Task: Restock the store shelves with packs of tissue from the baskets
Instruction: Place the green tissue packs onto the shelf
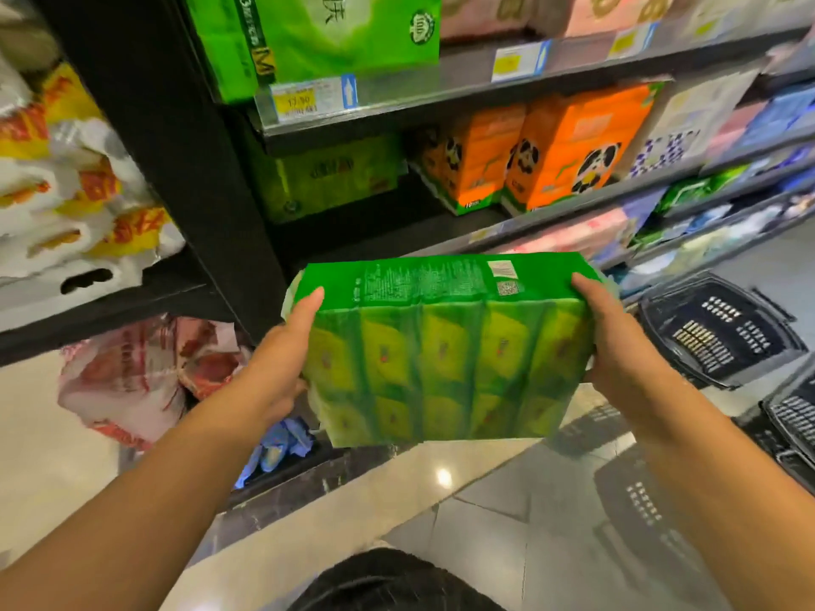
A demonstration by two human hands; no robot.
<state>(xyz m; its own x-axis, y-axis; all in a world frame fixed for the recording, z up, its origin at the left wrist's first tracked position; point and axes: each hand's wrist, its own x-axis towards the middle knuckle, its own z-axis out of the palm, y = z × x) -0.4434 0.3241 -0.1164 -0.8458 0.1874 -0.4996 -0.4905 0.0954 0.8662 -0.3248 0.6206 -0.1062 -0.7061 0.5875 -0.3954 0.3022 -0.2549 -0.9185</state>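
Note:
I hold a large green multipack of tissue (441, 346) in the air in front of the shelves, its barcoded end facing up. My left hand (282, 363) grips its left side with the thumb on top. My right hand (617, 346) grips its right side the same way. Behind the pack, a shelf (397, 231) holds a matching green pack (330, 178) at its left and orange panda packs (569, 147) to the right. Black baskets (714, 328) stand on the floor at right.
A black upright post (176, 147) divides the shelving from bagged goods (66, 169) on the left. More tissue packs fill the shelf above (335, 33) and the lower shelves at right. Red-and-white bags (145, 372) lie low at left. Glossy floor lies below.

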